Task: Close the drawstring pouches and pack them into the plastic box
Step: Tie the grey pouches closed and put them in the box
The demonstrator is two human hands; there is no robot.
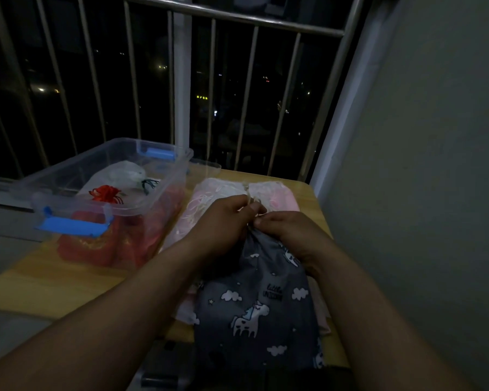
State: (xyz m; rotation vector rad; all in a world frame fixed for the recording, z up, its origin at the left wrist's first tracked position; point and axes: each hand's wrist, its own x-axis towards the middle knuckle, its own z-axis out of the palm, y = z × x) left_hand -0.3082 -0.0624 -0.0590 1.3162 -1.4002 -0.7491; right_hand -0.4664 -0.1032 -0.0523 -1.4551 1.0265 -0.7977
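Observation:
A grey drawstring pouch [254,311] printed with unicorns and clouds lies on the wooden table [54,280] in front of me. Its gathered neck is under my hands. My left hand [223,221] pinches the pale drawstring at the neck. My right hand [288,230] grips the bunched neck of the pouch just beside it. A pink and white pouch [209,198] lies behind my hands. The clear plastic box [164,182] with blue latches stands at the left and holds a white pouch with a red flower [108,193] on top of red pouches.
The table ends at a wall [421,193] on the right. A metal railing [209,80] and dark night lie behind it. A clear lid edge [209,165] shows behind the box. More pale fabric [322,314] sticks out under the grey pouch.

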